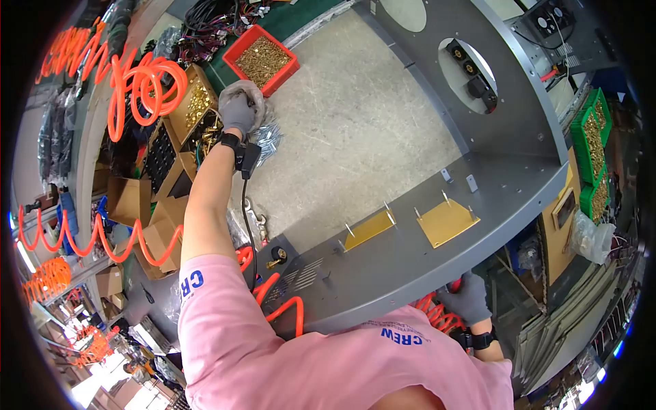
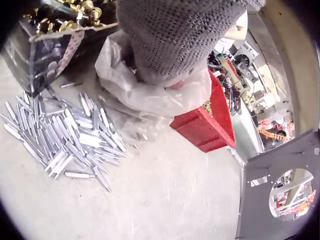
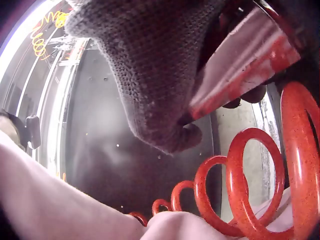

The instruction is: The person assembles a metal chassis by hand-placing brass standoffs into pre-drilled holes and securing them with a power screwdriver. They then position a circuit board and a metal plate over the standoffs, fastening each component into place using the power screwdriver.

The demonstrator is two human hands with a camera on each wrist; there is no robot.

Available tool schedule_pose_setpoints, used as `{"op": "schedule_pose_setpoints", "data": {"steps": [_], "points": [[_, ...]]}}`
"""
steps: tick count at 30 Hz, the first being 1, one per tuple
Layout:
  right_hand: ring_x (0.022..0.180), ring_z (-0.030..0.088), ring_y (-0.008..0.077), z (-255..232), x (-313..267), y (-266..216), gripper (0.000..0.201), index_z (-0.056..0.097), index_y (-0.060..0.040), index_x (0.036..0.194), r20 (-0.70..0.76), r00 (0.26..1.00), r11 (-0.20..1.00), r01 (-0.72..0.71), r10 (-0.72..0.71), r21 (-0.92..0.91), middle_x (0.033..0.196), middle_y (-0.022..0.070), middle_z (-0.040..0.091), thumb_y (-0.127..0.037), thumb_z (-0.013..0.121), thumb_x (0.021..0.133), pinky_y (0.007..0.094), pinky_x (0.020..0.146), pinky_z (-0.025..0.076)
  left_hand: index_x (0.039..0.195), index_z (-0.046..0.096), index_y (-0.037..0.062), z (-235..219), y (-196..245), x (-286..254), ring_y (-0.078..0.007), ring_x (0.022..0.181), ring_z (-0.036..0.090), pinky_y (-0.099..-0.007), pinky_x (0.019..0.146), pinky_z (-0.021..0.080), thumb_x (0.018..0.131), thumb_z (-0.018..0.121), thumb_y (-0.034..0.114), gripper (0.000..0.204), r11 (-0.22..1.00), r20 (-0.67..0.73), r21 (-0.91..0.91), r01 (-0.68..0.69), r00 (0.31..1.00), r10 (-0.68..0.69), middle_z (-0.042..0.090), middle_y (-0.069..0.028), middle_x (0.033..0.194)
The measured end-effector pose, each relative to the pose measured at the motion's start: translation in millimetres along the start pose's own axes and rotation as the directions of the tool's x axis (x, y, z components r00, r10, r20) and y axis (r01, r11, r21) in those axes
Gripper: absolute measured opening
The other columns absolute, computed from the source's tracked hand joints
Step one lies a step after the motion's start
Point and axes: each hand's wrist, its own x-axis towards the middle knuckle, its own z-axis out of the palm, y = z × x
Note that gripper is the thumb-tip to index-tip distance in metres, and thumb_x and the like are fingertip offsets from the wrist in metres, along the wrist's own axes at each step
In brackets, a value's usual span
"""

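Observation:
My left hand (image 1: 236,111), in a grey knit glove, reaches into the mouth of a clear plastic bag (image 2: 114,75); its fingers are hidden inside. Beside the bag lies a loose pile of silver hex standoffs (image 2: 65,132). At my lower right, my gloved right hand (image 1: 467,301) curls round a red and silver tool (image 3: 245,70), its full shape out of sight. A coiled red air hose (image 3: 240,185) runs close by it. Between the hands stands a grey metal chassis (image 1: 383,280) carrying two gold plates (image 1: 447,223) with upright standoffs around them.
Past the bag sits a red bin (image 1: 273,82) of small brass-coloured parts. Cardboard boxes (image 1: 130,201) and brass fittings (image 1: 198,102) line the left side. Orange coiled hoses (image 1: 147,85) hang there. Green bins (image 1: 593,150) stand at the far right.

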Motion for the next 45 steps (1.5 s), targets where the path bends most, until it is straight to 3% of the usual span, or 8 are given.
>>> {"op": "schedule_pose_setpoints", "data": {"steps": [9, 14, 17, 18, 20, 23, 27, 45], "points": [[0.070, 0.059, 0.0400, -4.6, 0.7, -10.1, 0.068, 0.042, -0.0019, 0.119, 0.035, 0.999, 0.999, -0.026, 0.027, -0.026, 0.077, 0.0218, 0.061, -0.027, 0.069, 0.063, 0.0451, 0.060, 0.048, 0.089, 0.064, 0.0062, -17.3, -2.0, -10.4, -0.0373, 0.082, 0.059, -0.0435, 0.074, 0.046, 0.080, 0.051, 0.023, 0.024, 0.974, 0.004, -0.220, 0.044, 0.999, -0.044, 0.063, -0.0195, 0.086], [0.072, 0.058, 0.0410, -5.0, 1.7, -9.0, 0.071, 0.039, -0.0015, 0.121, 0.021, 1.000, 0.999, -0.017, 0.018, -0.034, 0.079, 0.0225, 0.061, -0.028, 0.069, 0.063, 0.0453, 0.062, 0.048, 0.097, 0.060, 0.0036, 6.8, -31.9, 15.8, -0.0391, 0.085, 0.058, -0.0433, 0.077, 0.045, 0.083, 0.046, 0.023, 0.027, 0.684, -0.035, -0.636, 0.359, 0.871, -0.489, 0.063, -0.0191, 0.090], [0.072, 0.058, 0.0409, -1.7, 1.6, -4.2, 0.072, 0.039, -0.0015, 0.122, 0.033, 0.999, 1.000, -0.005, 0.006, -0.025, 0.080, 0.0224, 0.061, -0.028, 0.069, 0.063, 0.0453, 0.062, 0.049, 0.100, 0.057, 0.0028, -37.3, 9.8, 23.9, -0.0385, 0.084, 0.059, -0.0438, 0.077, 0.046, 0.084, 0.046, 0.025, 0.030, 0.722, -0.309, -0.684, 0.108, 0.853, -0.421, 0.063, -0.0191, 0.091], [0.072, 0.058, 0.0409, -0.2, 1.4, -2.8, 0.072, 0.039, -0.0015, 0.122, 0.037, 0.999, 1.000, -0.005, 0.006, -0.026, 0.080, 0.0224, 0.061, -0.028, 0.069, 0.063, 0.0453, 0.062, 0.049, 0.100, 0.057, 0.0028, -35.2, 7.2, 30.6, -0.0385, 0.084, 0.059, -0.0438, 0.077, 0.046, 0.084, 0.046, 0.025, 0.030, 0.722, -0.307, -0.683, 0.112, 0.852, -0.423, 0.063, -0.0191, 0.091], [0.069, 0.058, 0.0406, 1.7, 0.7, -0.6, 0.073, 0.038, -0.0020, 0.123, 0.022, 1.000, 0.998, 0.006, -0.004, -0.055, 0.076, 0.0212, 0.061, -0.029, 0.069, 0.063, 0.0452, 0.059, 0.048, 0.104, 0.058, 0.0053, -27.9, 2.4, 53.2, -0.0358, 0.085, 0.060, -0.0438, 0.076, 0.047, 0.083, 0.047, 0.028, 0.033, 0.956, -0.394, -0.177, -0.232, 0.907, 0.147, 0.063, -0.0175, 0.093], [0.065, 0.058, 0.0401, -1.6, -2.5, -6.3, 0.071, 0.039, -0.0027, 0.122, 0.020, 1.000, 0.998, -0.023, 0.024, -0.055, 0.072, 0.0198, 0.061, -0.029, 0.069, 0.063, 0.0448, 0.056, 0.048, 0.109, 0.058, 0.0116, -59.1, 55.7, 56.0, -0.0315, 0.089, 0.061, -0.0422, 0.075, 0.048, 0.081, 0.049, 0.029, 0.035, 0.996, -0.028, -0.030, 0.087, 0.996, -0.088, 0.064, -0.0151, 0.094], [0.062, 0.058, 0.0398, -0.3, -6.7, -5.7, 0.070, 0.040, -0.0036, 0.122, -0.052, 0.999, 0.999, -0.010, 0.007, -0.049, 0.068, 0.0188, 0.061, -0.028, 0.069, 0.064, 0.0447, 0.055, 0.048, 0.099, 0.065, 0.0200, -29.3, 57.2, 71.0, -0.0276, 0.089, 0.062, -0.0400, 0.074, 0.049, 0.077, 0.052, 0.028, 0.026, 0.996, 0.102, 0.078, 0.051, 0.993, -0.059, 0.065, -0.0096, 0.094], [0.072, 0.060, 0.0400, -3.7, -24.9, -18.5, 0.062, 0.045, -0.0073, 0.116, -0.113, 0.989, 0.992, -0.105, 0.098, -0.062, 0.080, 0.0213, 0.061, -0.029, 0.068, 0.062, 0.0443, 0.063, 0.049, 0.100, 0.065, 0.0205, -24.1, 55.2, 76.0, -0.0263, 0.093, 0.061, -0.0367, 0.077, 0.048, 0.077, 0.054, 0.028, 0.026, 0.989, 0.178, 0.003, 0.147, 0.973, -0.145, 0.065, -0.0065, 0.099]]}}
